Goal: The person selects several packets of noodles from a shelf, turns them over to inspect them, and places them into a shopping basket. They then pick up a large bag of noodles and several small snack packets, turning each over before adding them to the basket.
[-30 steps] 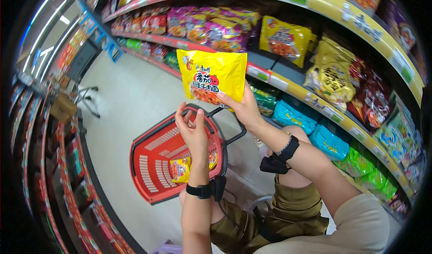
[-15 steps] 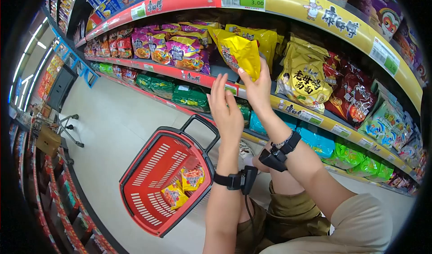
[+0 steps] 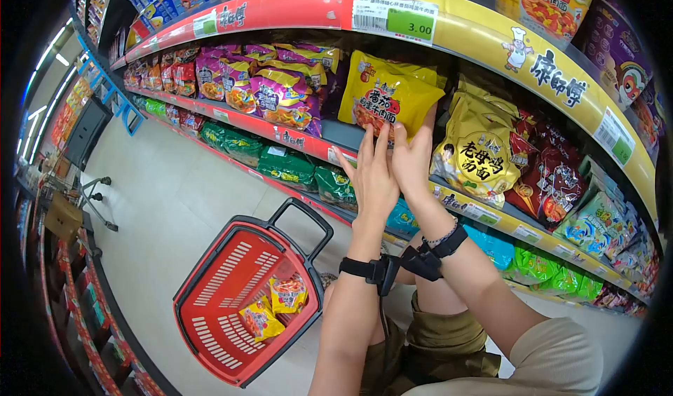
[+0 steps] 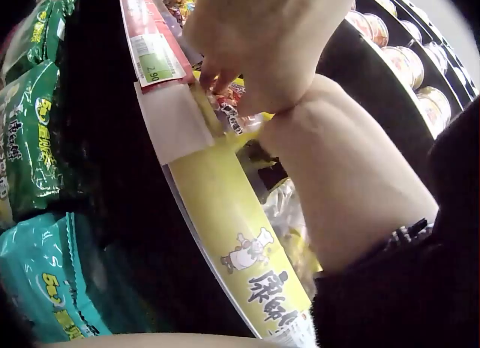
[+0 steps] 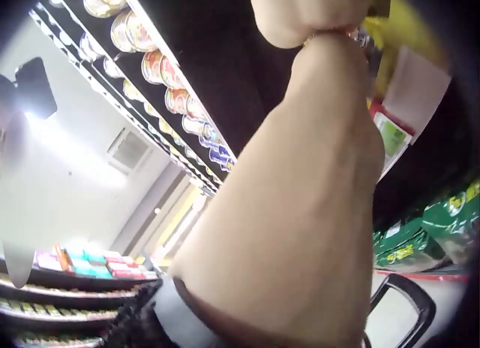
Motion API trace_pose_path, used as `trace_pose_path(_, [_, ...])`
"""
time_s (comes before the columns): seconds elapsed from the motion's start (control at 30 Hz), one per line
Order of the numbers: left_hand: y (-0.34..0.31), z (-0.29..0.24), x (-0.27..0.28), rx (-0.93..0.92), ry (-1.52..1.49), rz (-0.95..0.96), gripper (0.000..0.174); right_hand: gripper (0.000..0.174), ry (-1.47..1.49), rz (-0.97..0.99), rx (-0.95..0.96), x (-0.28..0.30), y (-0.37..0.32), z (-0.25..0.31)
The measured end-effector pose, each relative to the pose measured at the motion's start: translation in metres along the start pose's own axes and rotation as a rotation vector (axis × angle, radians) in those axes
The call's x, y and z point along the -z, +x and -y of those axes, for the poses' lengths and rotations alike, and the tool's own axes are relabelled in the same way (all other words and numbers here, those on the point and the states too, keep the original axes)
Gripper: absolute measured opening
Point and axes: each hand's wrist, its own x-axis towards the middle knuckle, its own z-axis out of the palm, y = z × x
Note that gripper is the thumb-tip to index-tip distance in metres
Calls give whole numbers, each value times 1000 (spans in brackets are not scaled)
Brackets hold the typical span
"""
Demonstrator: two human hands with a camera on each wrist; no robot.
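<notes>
A yellow packet of instant noodles (image 3: 382,91) stands on the middle shelf, its printed front facing out. My right hand (image 3: 412,161) holds its lower right corner, thumb in front and fingers along the side. Close against it, my left hand (image 3: 375,182) has its fingers extended, fingertips right at the packet's bottom edge. The left wrist view catches part of the packet's print beyond the fingers; in the right wrist view the forearm hides most of it. Gold noodle packets (image 3: 478,144) stand just right of my hands, purple packets (image 3: 284,100) to the left.
A red shopping basket (image 3: 214,256) with yellow packets (image 3: 261,319) inside stands on the floor, its black handle (image 3: 324,222) raised. The upper shelf's yellow price rail (image 3: 484,28) overhangs the packets. Green packets (image 3: 287,168) fill the lower shelf. A cart (image 3: 98,200) stands in the aisle.
The noodle packet has gone from above the basket, over to the shelf, and now stands upright there. My left hand has followed, its fingertips reaching the packet. The view has turned toward the shelf.
</notes>
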Motion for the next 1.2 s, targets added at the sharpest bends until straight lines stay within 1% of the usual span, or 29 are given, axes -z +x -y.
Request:
trace_pose_path(0.03, [2, 0, -1, -3, -4, 4, 49, 56, -4, -4, -1, -1, 0, 1])
trace_pose_path(0.1, [6, 3, 1, -65, 50, 23, 52, 65, -342, -112, 364, -3, 1, 3])
trace_pose_path(0.13, [8, 3, 2, -68, 61, 43, 52, 61, -276, -85, 359, -2, 3, 4])
trace_pose_path(0.17, [9, 4, 4, -69, 59, 45, 52, 61, -279, -86, 359, -2, 4, 7])
trace_pose_path(0.23, [13, 5, 6, -59, 85, 105, 49, 58, -200, -31, 250, -1, 3, 20])
trace_pose_path(0.27, [14, 4, 6, -55, 82, 105, 49, 49, -107, -39, 150, -3, 0, 27])
trace_pose_path(0.3, [16, 4, 6, -53, 65, 91, 47, 49, -111, -34, 150, -5, 1, 25])
trace_pose_path(0.37, [18, 8, 4, -40, 44, 76, 45, 46, 116, 16, 61, -9, 2, 18])
trace_pose_path(0.4, [19, 11, 2, -84, 46, 48, 43, 42, -28, 4, 127, -11, 3, 13])
trace_pose_path(0.43, [20, 14, 1, -125, 49, 19, 41, 42, -33, 17, 124, -13, 3, 8])
trace_pose_path(0.47, [20, 18, 2, -146, 35, 39, 40, 41, -28, 16, 162, -14, 2, 5])
trace_pose_path(0.53, [19, 20, 7, -131, 4, 35, 40, 37, -64, 21, 247, -16, 0, 14])
trace_pose_path(0.57, [20, 24, 13, -128, -20, 31, 40, 35, 47, 25, 200, -20, -5, 21])
trace_pose_path(0.6, [21, 26, 16, -31, -104, -60, 40, 34, 86, 48, 180, -23, -9, 24])
trace_pose_path(0.63, [19, 26, 27, 42, -104, -207, 41, 32, 130, 82, 149, -25, -13, 24])
trace_pose_path(0.7, [23, 31, 66, 186, -266, -450, 38, 27, 207, 131, 234, -36, -23, 31])
trace_pose_path(0.77, [26, 39, 111, 200, -646, -634, 34, 24, 316, 303, 144, -47, -42, 45])
trace_pose_path(0.83, [18, 51, 157, 225, -868, -650, 33, 22, 348, 561, 108, -56, -67, 67])
trace_pose_path(0.87, [9, 59, 180, 242, -805, -587, 33, 24, 350, 720, 128, -63, -80, 73])
trace_pose_path(0.9, [-2, 71, 197, 263, -812, -524, 32, 26, 350, 875, 153, -70, -93, 77])
trace_pose_path(0.97, [-33, 107, 223, 421, -728, -302, 32, 29, 343, 1150, 253, -82, -127, 83])
trace_pose_path(1.03, [-75, 151, 225, 748, -629, -156, 33, 30, 399, 1372, 464, -91, -164, 76])
trace_pose_path(1.07, [-105, 182, 220, 863, -544, -37, 31, 30, 409, 1375, 459, -92, -173, 75])
trace_pose_path(1.1, [-135, 213, 213, 972, -458, 81, 30, 31, 296, 1666, 455, -93, -181, 75])
trace_pose_path(1.13, [-166, 233, 205, 1075, -416, 159, 27, 35, 167, 1954, 447, -94, -186, 75])
trace_pose_path(1.17, [-198, 247, 199, 1178, -374, 239, 25, 35, 174, 1959, 448, -94, -189, 76])
trace_pose_path(1.2, [-221, 259, 195, 1298, -360, 360, 26, 35, 53, 2004, 463, -93, -189, 78])
